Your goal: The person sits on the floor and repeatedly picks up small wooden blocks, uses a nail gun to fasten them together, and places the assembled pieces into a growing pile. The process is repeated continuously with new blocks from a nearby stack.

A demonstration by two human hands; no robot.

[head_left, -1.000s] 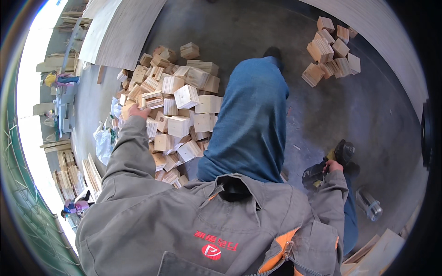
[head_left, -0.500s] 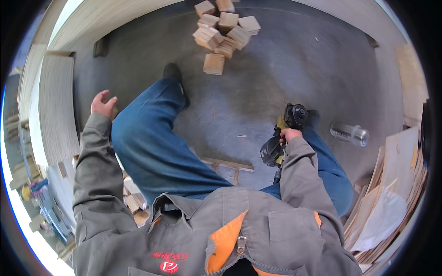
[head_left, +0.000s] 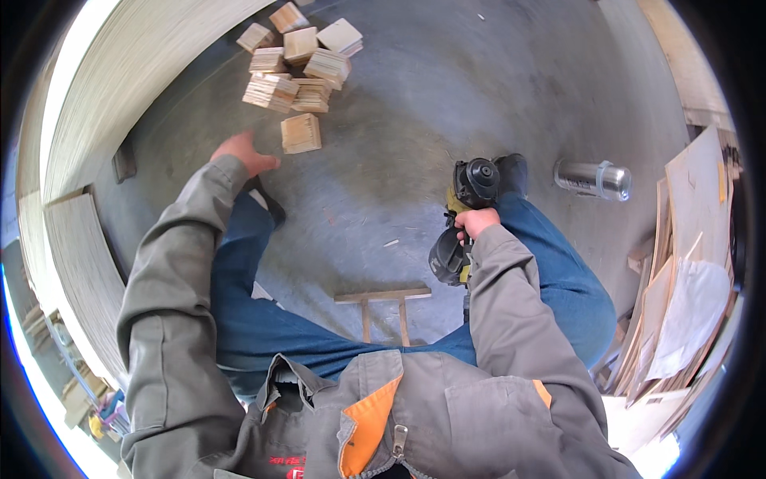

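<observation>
My right hand (head_left: 479, 221) is wrapped round the handle of a black and yellow coil nail gun (head_left: 477, 185), held between my legs close to my right knee. Its round black magazine (head_left: 448, 257) hangs below the grip. Out over the floor at the left reaches my left hand (head_left: 246, 153), thumb apart from the fingers and nothing in it; it is slightly blurred. Just right of it stands a square stack of small plywood pieces (head_left: 301, 133), not touched by the hand. Beyond lies a heap of similar plywood blocks (head_left: 300, 45).
A steel flask (head_left: 592, 180) lies on the floor right of my right foot. Tall plywood stacks (head_left: 84, 239) line the left side. Loose boards (head_left: 696, 188) and a white sheet (head_left: 688, 319) lean at the right. A narrow wooden frame (head_left: 383, 296) lies between my legs.
My left hand has moved forward and right, from beside my left knee toward the plywood blocks. My view has turned, so the blocks sit farther left. The nail gun stays in my right hand.
</observation>
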